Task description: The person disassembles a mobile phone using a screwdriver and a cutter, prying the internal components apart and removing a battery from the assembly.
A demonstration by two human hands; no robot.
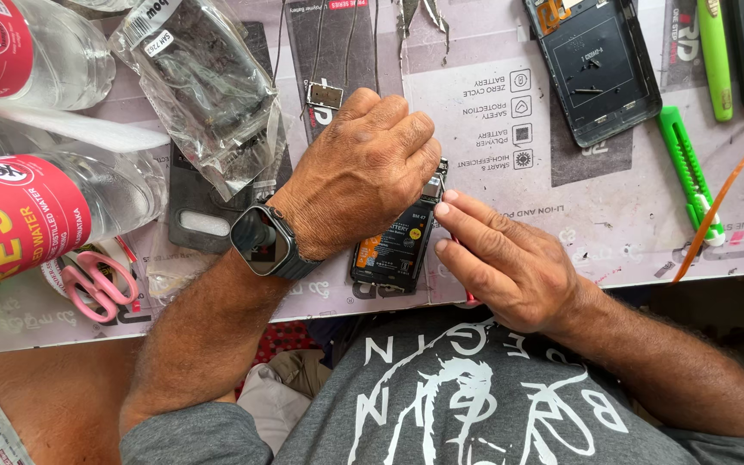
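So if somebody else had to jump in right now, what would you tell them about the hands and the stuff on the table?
Left hand, smartwatch on its wrist, presses down on the top of the opened phone, whose battery shows.
Right hand touches the phone's upper right edge with its fingertips and seems to hold a thin red tool, mostly hidden.
Nearby: another opened phone shell, green utility knife, pink scissors, water bottles, a bagged part.
Done: the back is off. The phone is not closed up.
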